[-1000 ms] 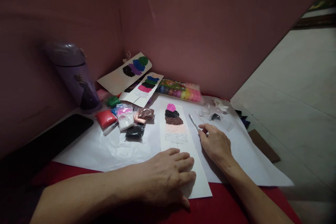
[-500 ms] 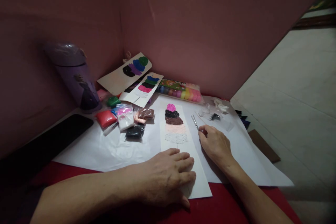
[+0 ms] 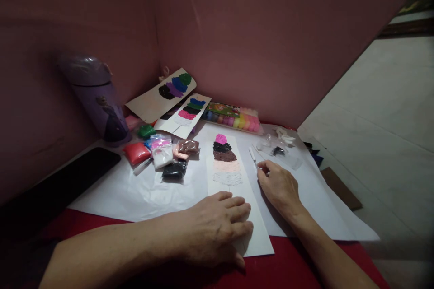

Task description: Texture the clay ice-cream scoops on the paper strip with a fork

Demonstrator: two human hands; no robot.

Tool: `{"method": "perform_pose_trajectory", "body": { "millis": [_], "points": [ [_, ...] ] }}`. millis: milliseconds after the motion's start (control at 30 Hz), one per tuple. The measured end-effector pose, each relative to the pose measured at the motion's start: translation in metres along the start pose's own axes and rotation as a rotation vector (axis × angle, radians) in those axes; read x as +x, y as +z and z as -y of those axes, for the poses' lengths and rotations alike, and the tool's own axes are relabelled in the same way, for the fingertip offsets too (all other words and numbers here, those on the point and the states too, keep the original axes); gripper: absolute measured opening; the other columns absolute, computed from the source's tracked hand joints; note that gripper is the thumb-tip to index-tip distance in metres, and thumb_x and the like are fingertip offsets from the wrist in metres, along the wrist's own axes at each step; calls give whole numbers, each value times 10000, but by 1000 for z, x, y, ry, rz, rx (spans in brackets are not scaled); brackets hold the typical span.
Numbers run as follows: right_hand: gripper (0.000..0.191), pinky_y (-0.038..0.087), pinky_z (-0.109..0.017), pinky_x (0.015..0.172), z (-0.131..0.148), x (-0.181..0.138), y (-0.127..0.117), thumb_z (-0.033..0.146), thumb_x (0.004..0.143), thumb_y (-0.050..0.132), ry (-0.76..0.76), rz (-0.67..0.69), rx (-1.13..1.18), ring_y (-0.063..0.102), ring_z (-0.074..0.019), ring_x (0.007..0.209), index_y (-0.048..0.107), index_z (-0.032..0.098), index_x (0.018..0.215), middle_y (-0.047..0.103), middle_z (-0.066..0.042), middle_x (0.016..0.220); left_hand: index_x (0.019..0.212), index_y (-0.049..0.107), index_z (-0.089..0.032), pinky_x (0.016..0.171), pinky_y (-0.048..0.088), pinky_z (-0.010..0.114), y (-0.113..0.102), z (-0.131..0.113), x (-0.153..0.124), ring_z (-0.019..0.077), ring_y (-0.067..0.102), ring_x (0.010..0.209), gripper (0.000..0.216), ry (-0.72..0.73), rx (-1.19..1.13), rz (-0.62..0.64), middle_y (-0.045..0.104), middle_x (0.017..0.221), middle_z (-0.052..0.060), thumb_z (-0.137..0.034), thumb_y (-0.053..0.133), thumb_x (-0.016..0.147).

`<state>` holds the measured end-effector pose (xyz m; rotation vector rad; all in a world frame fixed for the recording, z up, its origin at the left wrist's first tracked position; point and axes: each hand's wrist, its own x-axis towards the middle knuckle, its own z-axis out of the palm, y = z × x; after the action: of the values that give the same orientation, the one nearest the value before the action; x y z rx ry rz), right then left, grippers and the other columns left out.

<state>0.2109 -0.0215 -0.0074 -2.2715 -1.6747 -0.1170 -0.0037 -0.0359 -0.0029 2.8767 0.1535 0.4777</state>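
My left hand (image 3: 220, 226) lies flat with its fingers spread on the lower part of a white card strip (image 3: 256, 230). Stacked textured bands (image 3: 224, 156) of pink, black, brown, peach and white, which look like modelling clay, cover the strip's upper part. To the right of the strip, my right hand (image 3: 280, 185) is closed around a slim metal-tipped tool (image 3: 252, 155), its shiny end pointing away from me. The fingers hide most of its handle. The tool's tip is beside the strip, apart from the bands.
Left of the strip lie several small clay packets, among them red (image 3: 136, 153), white (image 3: 163, 157) and black (image 3: 174, 170). A dark phone (image 3: 95, 162) and a purple bottle (image 3: 98, 99) stand further left. Behind are two decorated cards (image 3: 186, 117) and a colourful clay pack (image 3: 232, 118).
The tool has turned slightly in my right hand, so its shiny tip looks narrower and sits a little to the right. My left hand and the card strip stay put.
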Motion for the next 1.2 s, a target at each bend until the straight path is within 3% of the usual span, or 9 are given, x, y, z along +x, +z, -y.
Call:
{"method": "perform_pose_trajectory", "body": {
  "millis": [1200],
  "points": [
    [194,346,-301,628,-1,-2,4,345,860,498,-76,-17,107,616,-213,739,648,221,863,680,-25,866,1077,573,-141,930,384,393,-2,-1,0,260,551,1050,456,-8,-3,18,622,1101,124,-536,524,854]
  ]
}}
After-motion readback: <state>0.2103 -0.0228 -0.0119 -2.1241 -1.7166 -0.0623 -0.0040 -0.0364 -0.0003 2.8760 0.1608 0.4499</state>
